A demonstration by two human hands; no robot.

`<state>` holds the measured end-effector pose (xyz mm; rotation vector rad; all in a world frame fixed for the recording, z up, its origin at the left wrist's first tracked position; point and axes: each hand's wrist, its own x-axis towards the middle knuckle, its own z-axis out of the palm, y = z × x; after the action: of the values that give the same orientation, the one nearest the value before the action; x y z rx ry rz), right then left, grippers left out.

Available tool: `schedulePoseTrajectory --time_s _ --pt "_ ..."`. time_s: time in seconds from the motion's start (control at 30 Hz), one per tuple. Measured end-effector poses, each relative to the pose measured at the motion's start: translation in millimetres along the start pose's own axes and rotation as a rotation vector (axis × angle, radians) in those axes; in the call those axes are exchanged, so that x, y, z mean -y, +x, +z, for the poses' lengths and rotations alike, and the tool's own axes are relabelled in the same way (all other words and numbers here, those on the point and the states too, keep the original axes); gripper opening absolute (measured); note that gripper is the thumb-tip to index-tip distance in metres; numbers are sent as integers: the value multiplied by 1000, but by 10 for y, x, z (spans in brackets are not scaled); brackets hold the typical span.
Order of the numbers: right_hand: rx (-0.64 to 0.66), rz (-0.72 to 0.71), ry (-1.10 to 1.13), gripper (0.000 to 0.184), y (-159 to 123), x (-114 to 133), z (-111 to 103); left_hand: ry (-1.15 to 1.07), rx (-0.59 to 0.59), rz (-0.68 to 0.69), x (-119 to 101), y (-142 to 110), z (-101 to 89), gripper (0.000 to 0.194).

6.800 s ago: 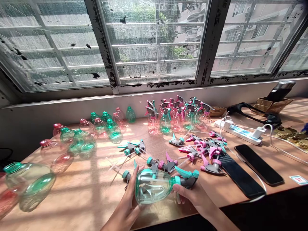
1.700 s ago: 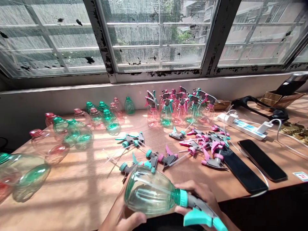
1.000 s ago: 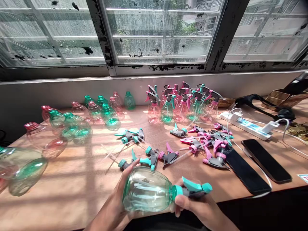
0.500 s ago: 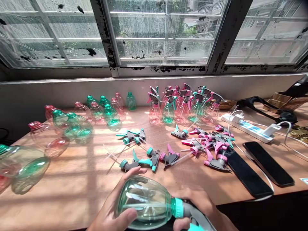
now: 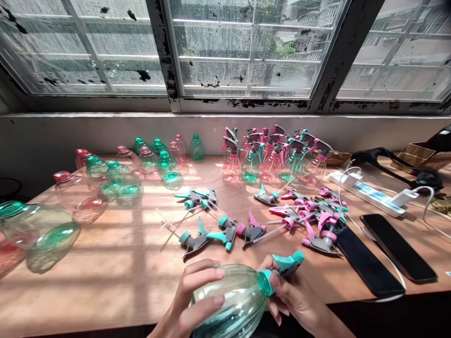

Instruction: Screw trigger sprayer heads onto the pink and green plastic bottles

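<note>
A clear green spray bottle (image 5: 234, 300) lies tilted across the front edge of the view, between my two hands. My left hand (image 5: 197, 295) wraps round the body of the bottle, fingers over its top. At the neck, my right hand (image 5: 289, 295) grips the teal collar of the trigger spray head (image 5: 287, 264), which sits on the bottle mouth with its trigger facing up. Beyond my hands lie loose teal and grey spray heads (image 5: 193, 241) and a pink and grey spray head (image 5: 251, 231), their thin tubes sticking out.
Open green and pink bottles (image 5: 169, 169) stand at the left. Several bottles with spray heads (image 5: 251, 164) are grouped at the back. Pink spray heads (image 5: 322, 239) are piled by two phones (image 5: 398, 246). A power strip (image 5: 366, 192) with cables lies at the right, below the window.
The bottle has turned about its length, so the trigger now points up instead of down. My right hand has shifted its grip to the collar, and the spray head has risen in view.
</note>
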<state>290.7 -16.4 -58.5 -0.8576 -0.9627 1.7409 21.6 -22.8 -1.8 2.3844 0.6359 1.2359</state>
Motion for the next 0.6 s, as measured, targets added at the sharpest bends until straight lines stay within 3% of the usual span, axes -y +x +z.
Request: schedulePoseTrajectory --time_s 0.13,0.3,0.43,0.53,0.6 --pt "-31 109 59 54 13 77 74 108 121 65 -20 -22 -69 64" --pt "-50 208 119 56 25 178 202 89 118 48 102 -6 -116 62" --pt "-144 58 70 56 -9 234 178 38 189 -186 238 17 -110 83" --pt "-229 -139 -15 52 -57 389 82 14 242 -385 305 -10 -83 104" --pt "-301 -305 -67 47 -62 568 6 20 277 -435 322 -21 -82 105"
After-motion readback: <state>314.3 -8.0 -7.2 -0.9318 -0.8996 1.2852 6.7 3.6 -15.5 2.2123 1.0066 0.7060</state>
